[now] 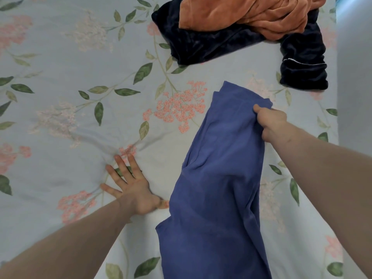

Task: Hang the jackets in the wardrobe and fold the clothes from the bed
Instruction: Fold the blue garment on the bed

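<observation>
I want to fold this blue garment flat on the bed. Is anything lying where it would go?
Nothing visible does. The right hand grips the blue garment; the left hand presses bare sheet. The orange garment and dark garment lie farther away.

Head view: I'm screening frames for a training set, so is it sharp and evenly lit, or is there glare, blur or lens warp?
Head view: soft, even light with faint shadows; the blue garment and both hands look sharp; pale washed-out strip at the right edge; wide-angle stretch swells the forearms at the bottom corners.

Home bedroom, bed (60, 57) under a floral sheet, loose clothes (231, 31) piled at its far end
</observation>
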Available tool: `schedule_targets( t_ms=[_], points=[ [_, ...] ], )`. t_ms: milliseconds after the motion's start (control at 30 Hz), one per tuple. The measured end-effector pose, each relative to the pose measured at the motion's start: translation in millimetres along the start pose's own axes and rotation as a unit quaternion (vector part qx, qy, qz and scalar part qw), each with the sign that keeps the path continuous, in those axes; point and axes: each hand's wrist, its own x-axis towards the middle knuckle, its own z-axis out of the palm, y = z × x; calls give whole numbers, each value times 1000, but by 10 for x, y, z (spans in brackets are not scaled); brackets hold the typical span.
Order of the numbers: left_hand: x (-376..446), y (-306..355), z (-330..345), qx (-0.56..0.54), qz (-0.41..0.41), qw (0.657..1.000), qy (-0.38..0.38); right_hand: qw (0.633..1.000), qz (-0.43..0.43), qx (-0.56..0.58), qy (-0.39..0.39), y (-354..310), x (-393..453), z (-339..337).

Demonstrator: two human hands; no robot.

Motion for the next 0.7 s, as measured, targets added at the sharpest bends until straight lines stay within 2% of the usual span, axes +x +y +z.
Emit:
schedule_targets(
  t_ms=[133, 200, 433, 600, 700],
  points=[
    [34, -46, 43, 5, 5, 1000, 23, 991, -134, 17, -11, -43, -333, 56],
    [45, -54, 71, 4, 8, 999, 38, 984, -169, 30, -39, -59, -530, 52],
    [47, -77, 145, 10, 21, 995, 95, 965, -224, 90, -101, 80, -1221, -209],
    [-87, -147, 174, -2, 33, 991, 131, 961, -244, 51, -118, 361, -1757, -619],
    [-297, -167, 187, -85, 128, 969, 193, 959, -240, 22, -146, 521, -2070, -875]
  ],
)
